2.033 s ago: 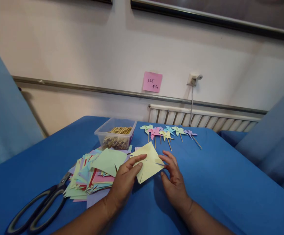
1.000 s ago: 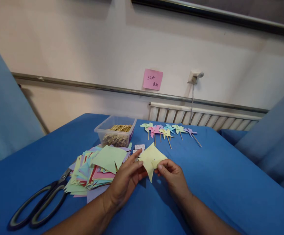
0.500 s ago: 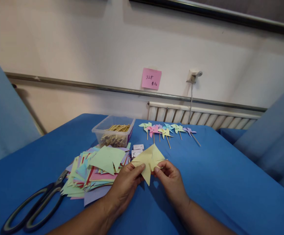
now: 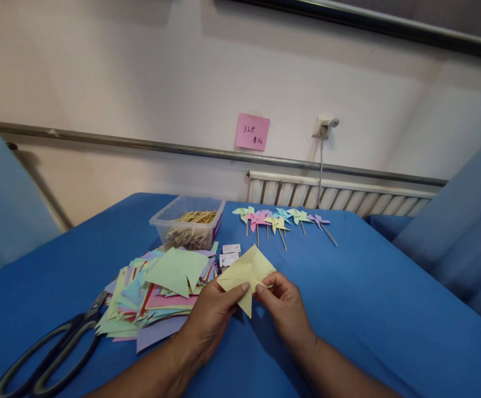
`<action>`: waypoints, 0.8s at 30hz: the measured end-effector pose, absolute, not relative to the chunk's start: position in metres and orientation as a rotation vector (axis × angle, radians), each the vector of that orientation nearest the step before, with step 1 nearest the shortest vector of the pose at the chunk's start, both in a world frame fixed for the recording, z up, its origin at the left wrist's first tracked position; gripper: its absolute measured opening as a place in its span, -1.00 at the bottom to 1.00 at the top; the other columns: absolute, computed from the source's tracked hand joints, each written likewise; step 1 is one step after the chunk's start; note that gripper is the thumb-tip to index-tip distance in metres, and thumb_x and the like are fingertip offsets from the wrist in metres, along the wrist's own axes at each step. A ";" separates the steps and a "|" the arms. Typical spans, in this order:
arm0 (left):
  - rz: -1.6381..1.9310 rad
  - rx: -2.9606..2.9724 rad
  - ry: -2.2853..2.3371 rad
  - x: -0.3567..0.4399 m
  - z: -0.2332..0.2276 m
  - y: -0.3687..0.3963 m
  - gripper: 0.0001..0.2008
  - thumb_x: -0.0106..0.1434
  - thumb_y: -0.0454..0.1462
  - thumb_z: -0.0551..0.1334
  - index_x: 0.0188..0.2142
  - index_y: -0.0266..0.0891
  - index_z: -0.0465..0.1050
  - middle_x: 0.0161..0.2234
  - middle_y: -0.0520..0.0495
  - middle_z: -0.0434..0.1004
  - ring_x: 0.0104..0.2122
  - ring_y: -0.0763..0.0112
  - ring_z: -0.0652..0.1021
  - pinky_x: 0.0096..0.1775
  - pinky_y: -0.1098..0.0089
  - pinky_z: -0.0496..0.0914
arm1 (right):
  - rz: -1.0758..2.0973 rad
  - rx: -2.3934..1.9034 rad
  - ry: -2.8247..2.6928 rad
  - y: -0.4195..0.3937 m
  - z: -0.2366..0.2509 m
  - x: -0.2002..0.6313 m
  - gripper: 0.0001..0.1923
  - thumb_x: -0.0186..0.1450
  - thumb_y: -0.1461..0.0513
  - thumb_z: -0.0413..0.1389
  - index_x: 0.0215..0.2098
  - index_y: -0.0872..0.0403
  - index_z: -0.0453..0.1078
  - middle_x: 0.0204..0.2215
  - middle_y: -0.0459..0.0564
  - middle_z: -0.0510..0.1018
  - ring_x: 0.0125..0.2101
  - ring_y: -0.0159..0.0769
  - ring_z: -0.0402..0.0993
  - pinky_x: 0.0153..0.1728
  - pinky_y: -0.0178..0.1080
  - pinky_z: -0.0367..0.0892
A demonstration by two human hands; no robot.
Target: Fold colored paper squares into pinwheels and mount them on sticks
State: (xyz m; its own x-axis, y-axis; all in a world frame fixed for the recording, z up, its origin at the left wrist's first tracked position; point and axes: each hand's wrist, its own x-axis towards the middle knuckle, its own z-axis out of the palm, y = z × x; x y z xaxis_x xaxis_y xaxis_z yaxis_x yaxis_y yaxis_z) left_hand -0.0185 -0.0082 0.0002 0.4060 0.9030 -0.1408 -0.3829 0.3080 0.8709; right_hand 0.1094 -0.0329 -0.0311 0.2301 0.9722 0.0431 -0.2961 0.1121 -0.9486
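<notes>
- A blue surface (image 4: 373,298) stands before a pale wall (image 4: 99,66) with a radiator (image 4: 302,190), a curtain (image 4: 8,215) beyond its left edge.
- Mid-surface, nearer the front, a slit yellow sheet (image 4: 255,265) is held between both hands.
- Left hand (image 4: 211,309): thumb pressed on top of the sheet, other fingers partly hidden beneath.
- Right hand (image 4: 286,304): thumb and forefinger pinch the sheet's right side; from here, blue cloth runs to the right edge.
- Just behind the left hand: small boxes (image 4: 230,254).
- Left of it: piled coloured papers (image 4: 161,301), dark-handled scissors (image 4: 64,348) beside them toward the near left.
- Toward the far edge: a clear plastic tub (image 4: 161,228) holding many thin sticks (image 4: 197,217).
- To the tub's right, along the far edge: paper pinwheels (image 4: 259,219) on sticks.
</notes>
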 end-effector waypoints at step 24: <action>0.758 1.324 0.995 -0.028 0.007 0.002 -0.61 -0.06 -0.33 0.29 -0.16 -0.32 0.46 -0.34 -0.12 0.62 -0.34 0.21 0.57 -0.31 0.34 0.42 | 1.193 -0.948 -0.923 -0.026 -0.026 0.133 -0.58 0.03 0.14 0.28 -0.19 0.08 0.32 -0.38 -0.03 0.54 -0.37 -0.27 0.48 -0.33 -0.24 0.36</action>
State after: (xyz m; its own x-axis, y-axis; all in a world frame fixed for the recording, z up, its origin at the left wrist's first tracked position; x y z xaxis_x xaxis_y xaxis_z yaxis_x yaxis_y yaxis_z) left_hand -0.0278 0.0017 0.0072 0.4116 0.8986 -0.1518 0.0928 0.1244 0.9879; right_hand 0.1327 -0.0260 -0.0264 0.1332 0.9882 0.0760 -0.3213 0.1156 -0.9399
